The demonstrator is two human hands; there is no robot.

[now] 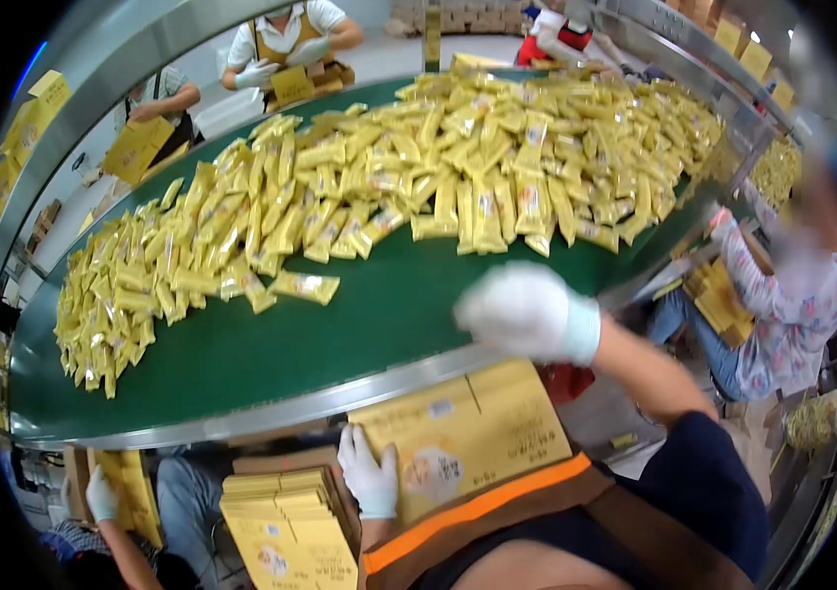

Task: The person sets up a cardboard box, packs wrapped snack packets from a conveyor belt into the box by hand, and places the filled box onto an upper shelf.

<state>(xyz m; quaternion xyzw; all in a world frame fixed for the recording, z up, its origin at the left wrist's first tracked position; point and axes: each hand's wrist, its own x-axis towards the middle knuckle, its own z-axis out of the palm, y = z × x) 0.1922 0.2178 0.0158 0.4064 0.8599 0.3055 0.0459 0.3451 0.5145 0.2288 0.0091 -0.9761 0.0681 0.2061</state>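
Gloved in white, my right hand (pixel 527 312) is over the near edge of the green belt (pixel 389 295), blurred, its fingers not readable. My left hand (pixel 369 474) lies against the left side of a flat yellow printed carton (pixel 468 423) at my lap, thumb and fingers apart. Left of it stands a stack of folded yellow cartons (pixel 286 531). Many small yellow wrapped packets (pixel 478 177) are heaped on the belt beyond my hands, and a single packet (pixel 306 286) lies nearer the front.
The metal rail (pixel 340 399) runs between me and the belt. A co-worker (pixel 782 285) sits at the right with cartons. Gloved co-worker hands (pixel 101 495) hold a carton at the lower left. More people (pixel 286 49) work across the belt.
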